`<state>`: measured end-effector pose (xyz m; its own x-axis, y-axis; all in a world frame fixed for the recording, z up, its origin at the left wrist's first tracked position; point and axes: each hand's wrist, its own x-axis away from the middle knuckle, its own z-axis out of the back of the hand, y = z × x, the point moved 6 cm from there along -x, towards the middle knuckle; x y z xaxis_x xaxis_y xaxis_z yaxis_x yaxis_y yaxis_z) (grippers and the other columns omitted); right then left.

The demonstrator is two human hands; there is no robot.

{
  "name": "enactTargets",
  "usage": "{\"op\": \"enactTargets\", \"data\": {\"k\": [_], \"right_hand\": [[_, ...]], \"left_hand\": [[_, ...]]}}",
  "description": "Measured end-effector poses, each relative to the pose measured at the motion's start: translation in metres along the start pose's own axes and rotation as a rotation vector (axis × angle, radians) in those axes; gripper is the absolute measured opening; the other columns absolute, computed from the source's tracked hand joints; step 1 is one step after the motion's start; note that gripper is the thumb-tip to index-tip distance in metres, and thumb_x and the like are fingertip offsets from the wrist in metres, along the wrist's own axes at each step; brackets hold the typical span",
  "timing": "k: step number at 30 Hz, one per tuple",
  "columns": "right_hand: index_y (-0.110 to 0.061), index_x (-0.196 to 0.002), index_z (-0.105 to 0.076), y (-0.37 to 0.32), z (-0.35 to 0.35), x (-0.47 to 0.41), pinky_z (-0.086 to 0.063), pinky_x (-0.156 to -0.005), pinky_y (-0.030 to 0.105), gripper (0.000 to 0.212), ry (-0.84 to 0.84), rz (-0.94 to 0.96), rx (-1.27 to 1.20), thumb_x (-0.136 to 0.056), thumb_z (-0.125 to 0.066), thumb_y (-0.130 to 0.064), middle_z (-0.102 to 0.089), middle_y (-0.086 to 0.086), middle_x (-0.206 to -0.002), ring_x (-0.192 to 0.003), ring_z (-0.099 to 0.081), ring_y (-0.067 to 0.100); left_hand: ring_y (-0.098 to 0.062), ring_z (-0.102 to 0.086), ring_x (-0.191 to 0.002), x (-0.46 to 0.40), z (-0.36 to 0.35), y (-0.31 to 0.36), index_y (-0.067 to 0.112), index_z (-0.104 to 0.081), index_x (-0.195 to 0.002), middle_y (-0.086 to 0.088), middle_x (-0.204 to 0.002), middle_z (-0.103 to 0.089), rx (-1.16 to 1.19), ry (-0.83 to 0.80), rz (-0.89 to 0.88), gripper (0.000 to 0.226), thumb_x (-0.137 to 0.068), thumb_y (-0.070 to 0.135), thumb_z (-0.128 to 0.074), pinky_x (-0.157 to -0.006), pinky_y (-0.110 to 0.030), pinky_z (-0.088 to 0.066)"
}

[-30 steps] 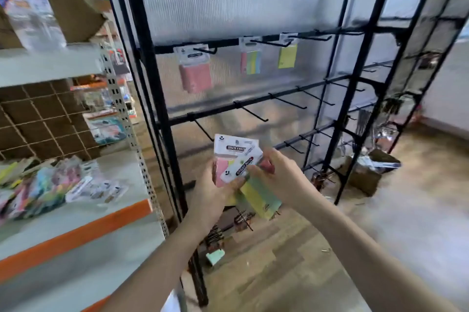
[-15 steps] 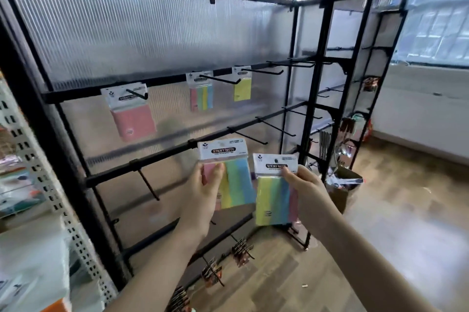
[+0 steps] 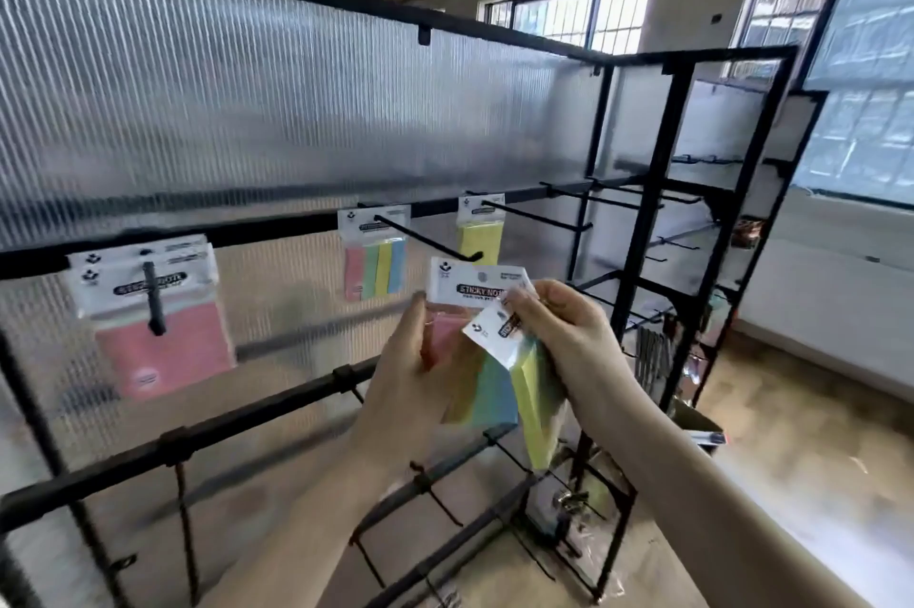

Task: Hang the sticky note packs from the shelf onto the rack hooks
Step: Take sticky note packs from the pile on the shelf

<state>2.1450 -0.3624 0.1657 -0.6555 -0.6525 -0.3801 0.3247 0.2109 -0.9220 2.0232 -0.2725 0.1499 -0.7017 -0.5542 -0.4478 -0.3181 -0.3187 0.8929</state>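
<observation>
- The black rack (image 3: 638,261) stands before me with its ribbed translucent back panel (image 3: 247,112); the hooks on its upper bar already carry a pink pack (image 3: 163,345), a striped multicolour pack (image 3: 376,266) and a yellow pack (image 3: 479,239).
- My left grip (image 3: 395,390) is closed round a multicolour sticky note pack (image 3: 475,310), thumb on its pink edge, header card upright, just below the tip of the long hook (image 3: 430,239) that bears the striped pack.
- My right grip (image 3: 559,335) pinches the header of a second sticky note pack (image 3: 524,375), tilted and lying over the first.
- I judge the step is to hang one pack at a time, so I should peel the tilted pack clear first.
- I would then square the left pack's header to the hook tip, find the hang hole, which I cannot make out here, and slide it straight back.
- The risk I see is the film header buckling against the upturned tip.
</observation>
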Motion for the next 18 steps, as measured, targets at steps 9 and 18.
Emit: {"op": "enactTargets", "data": {"k": [9, 18], "right_hand": [[-0.008, -0.076, -0.063, 0.002, -0.006, -0.040, -0.043, -0.051, 0.017, 0.024, -0.012, 0.055, -0.088, -0.089, -0.064, -0.028, -0.065, -0.004, -0.063, -0.056, -0.058, 0.007], [-0.010, -0.075, -0.065, 0.024, -0.016, -0.065, -0.044, -0.058, 0.029, 0.041, -0.105, 0.037, -0.066, -0.073, -0.066, -0.051, -0.068, 0.006, -0.070, -0.062, -0.061, 0.015]], "left_hand": [[-0.005, -0.068, -0.073, -0.043, 0.007, -0.003, 0.042, -0.070, -0.082, 0.011, -0.080, -0.073, -0.054, 0.076, -0.049, 0.041, -0.085, 0.066, -0.038, -0.062, -0.009, -0.047], [-0.010, -0.066, -0.069, -0.052, 0.019, -0.022, 0.026, -0.070, -0.081, 0.005, -0.075, -0.070, -0.096, 0.225, -0.022, 0.040, -0.086, 0.055, -0.043, -0.060, -0.013, -0.047]]}}
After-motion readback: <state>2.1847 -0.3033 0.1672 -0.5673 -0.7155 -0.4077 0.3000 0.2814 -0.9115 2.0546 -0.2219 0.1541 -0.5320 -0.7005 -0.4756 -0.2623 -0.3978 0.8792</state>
